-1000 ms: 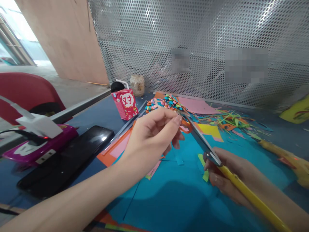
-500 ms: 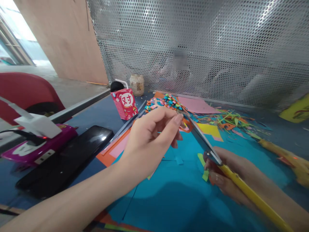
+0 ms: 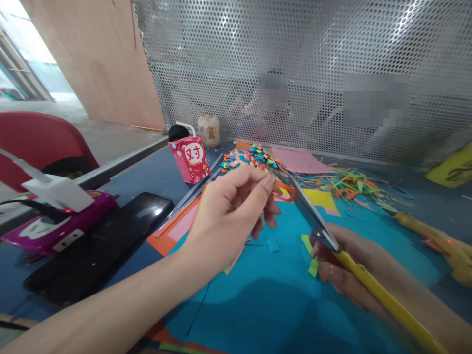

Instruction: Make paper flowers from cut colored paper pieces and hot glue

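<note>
My left hand (image 3: 228,216) reaches in over blue paper (image 3: 258,295), thumb and forefinger pinched together. From their tips curves a thin orange paper strip (image 3: 290,196), its held end hidden by the fingers. In my right hand (image 3: 350,265) is a pair of scissors (image 3: 308,211) with a yellow handle, blades pointing up and left past the orange strip. The blades look nearly closed. Small green paper pieces (image 3: 312,268) show beside my right fingertips; whether those fingers touch them I cannot tell.
Behind my hands lie a heap of small coloured paper pieces (image 3: 263,156), pink paper (image 3: 302,161) and shredded offcuts (image 3: 354,182). A red drink carton (image 3: 190,160), a black phone (image 3: 99,246) and a purple power strip (image 3: 70,226) are left. A yellow glue gun (image 3: 435,241) lies right. Perforated metal (image 3: 313,59) rises behind.
My left fingertips have shifted slightly left and down, and more of the orange strip shows. The scissors and my right hand are almost unmoved.
</note>
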The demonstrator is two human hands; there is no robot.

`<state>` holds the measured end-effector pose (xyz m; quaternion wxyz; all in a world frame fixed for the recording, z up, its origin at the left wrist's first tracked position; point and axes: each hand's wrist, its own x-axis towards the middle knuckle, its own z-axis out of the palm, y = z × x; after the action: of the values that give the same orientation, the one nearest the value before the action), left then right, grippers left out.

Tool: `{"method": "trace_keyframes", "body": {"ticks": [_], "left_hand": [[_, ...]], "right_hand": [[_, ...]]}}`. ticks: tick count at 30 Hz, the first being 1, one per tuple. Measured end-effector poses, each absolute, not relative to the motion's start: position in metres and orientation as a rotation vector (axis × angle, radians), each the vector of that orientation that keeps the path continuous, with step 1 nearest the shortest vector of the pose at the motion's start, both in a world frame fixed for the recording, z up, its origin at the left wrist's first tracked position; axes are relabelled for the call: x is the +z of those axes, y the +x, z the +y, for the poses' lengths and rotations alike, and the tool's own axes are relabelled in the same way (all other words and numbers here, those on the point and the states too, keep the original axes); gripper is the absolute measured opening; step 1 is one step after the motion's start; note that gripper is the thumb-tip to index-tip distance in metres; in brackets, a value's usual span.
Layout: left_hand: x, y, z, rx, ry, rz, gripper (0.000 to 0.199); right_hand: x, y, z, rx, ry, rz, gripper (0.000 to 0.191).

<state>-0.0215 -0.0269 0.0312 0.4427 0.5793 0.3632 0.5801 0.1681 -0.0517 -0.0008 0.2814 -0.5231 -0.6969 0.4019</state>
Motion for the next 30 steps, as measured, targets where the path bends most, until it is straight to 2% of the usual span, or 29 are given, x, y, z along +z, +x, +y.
{"method": "trace_keyframes", "body": {"ticks": [18, 30], "left_hand": [[0.034, -0.022, -0.025, 1.421, 1.403, 0.921, 0.016], [0.033, -0.024, -0.029, 1.516, 1.69, 1.073, 0.016]], "right_hand": [[-0.007, 0.174, -0.047, 0.954, -1.378, -2.006, 0.033], [0.002, 0.171, -0.048, 1.119, -1.422, -1.952, 0.037]]}}
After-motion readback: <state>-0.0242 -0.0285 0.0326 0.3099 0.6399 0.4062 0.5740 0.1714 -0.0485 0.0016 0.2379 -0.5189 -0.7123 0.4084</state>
